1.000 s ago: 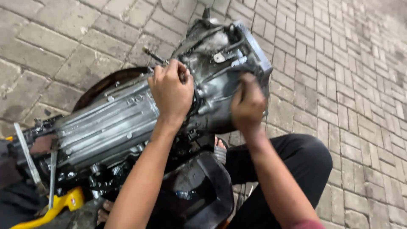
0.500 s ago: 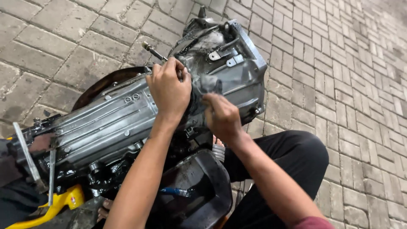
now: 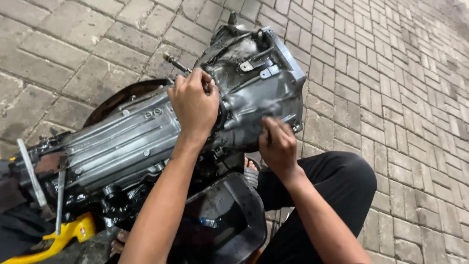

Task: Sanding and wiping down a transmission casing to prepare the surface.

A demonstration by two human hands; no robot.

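Observation:
A large grey metal gearbox (image 3: 122, 146) lies tilted across the paving, its bell-shaped end (image 3: 264, 83) pointing away from me. My left hand (image 3: 194, 105) rests on top of the housing where the body meets the bell end, fingers curled over the edge. My right hand (image 3: 278, 146) presses against the lower side of the bell end, fingers bent; whether it holds a small part or tool is hidden. A thin rod (image 3: 176, 62) sticks out beyond my left hand.
A black oily pan (image 3: 229, 220) sits below the gearbox by my knee in black trousers (image 3: 337, 195). A yellow piece (image 3: 63, 237) and metal bars (image 3: 31, 178) lie at the lower left. Grey brick paving (image 3: 391, 98) surrounds everything. A dark round object (image 3: 122, 95) lies behind the gearbox.
My right hand has slid down from the upper side of the bell end to its lower edge. My left hand stays on top of the housing.

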